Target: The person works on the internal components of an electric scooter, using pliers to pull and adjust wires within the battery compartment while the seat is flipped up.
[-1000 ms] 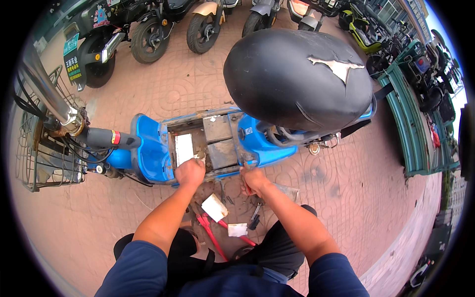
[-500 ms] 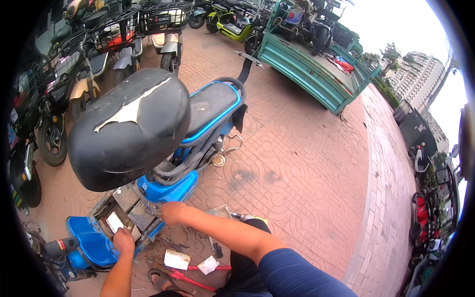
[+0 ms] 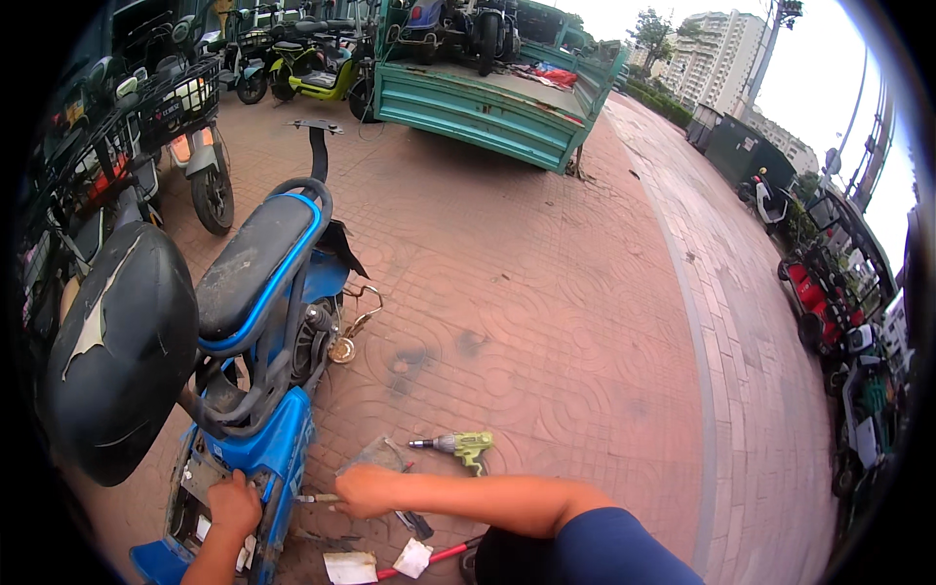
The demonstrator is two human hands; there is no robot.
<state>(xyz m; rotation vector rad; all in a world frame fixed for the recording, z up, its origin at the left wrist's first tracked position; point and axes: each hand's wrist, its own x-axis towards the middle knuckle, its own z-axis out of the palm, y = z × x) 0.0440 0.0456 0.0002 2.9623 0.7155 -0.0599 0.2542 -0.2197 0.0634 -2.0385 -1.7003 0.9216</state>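
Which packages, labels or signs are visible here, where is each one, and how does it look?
Flat white packet: on the brick paving at the bottom edge, rectangular.
Smaller white packet: just right of it, beside a red-handled tool, tilted.
White label: inside the blue scooter's open compartment, near the left hand, small and rectangular.
No screen can be seen.
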